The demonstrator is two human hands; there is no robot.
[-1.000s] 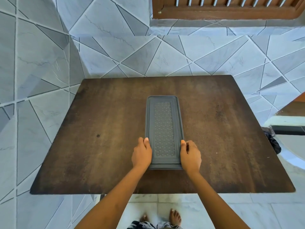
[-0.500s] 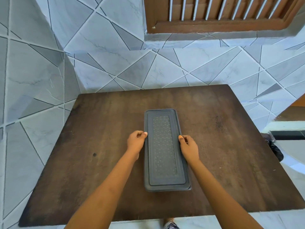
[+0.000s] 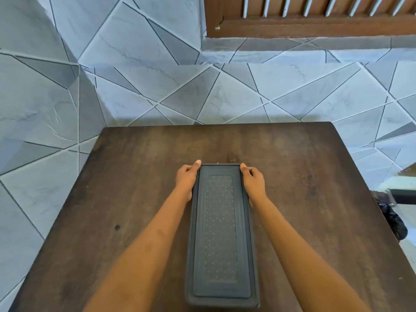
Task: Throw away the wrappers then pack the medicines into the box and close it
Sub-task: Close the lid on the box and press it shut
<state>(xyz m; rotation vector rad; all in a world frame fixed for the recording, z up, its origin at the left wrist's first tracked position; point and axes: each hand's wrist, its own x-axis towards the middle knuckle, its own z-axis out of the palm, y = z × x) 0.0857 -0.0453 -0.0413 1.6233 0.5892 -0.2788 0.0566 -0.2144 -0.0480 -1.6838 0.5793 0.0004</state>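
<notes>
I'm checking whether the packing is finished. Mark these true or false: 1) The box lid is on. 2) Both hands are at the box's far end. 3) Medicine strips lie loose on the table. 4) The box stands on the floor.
1) True: the lid covers the box.
2) True: left hand and right hand flank the far corners.
3) False: none show on the table.
4) False: it lies on the table.

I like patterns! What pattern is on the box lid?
Rows of small raised dots on the dark grey box lid, seen best in the head view.
</notes>
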